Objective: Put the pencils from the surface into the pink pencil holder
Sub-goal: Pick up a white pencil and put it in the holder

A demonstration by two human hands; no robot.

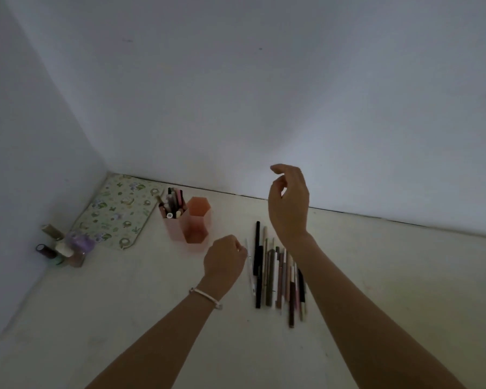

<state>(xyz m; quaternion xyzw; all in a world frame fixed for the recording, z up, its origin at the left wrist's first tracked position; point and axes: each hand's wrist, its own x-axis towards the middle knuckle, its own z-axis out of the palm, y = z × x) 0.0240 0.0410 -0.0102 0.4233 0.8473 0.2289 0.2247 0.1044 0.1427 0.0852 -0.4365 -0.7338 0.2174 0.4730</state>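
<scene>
The pink pencil holder [190, 224] stands on the pale surface near the back wall. Its rear compartment holds several pens, and the front hexagonal compartment looks empty. Several pencils [275, 273] lie side by side to the right of the holder, pointing toward the wall. My left hand [225, 258], wearing a bracelet, is curled into a loose fist at the left edge of the bunch, beside a white pencil [250, 269]. I cannot tell whether it touches that pencil. My right hand [288, 203] hovers above the far ends of the pencils, fingers apart and holding nothing.
A flowered mat [118, 213] lies in the back left corner. Several small bottles and jars [63, 247] cluster against the left wall. Walls close off the back and left sides. The scene is dim.
</scene>
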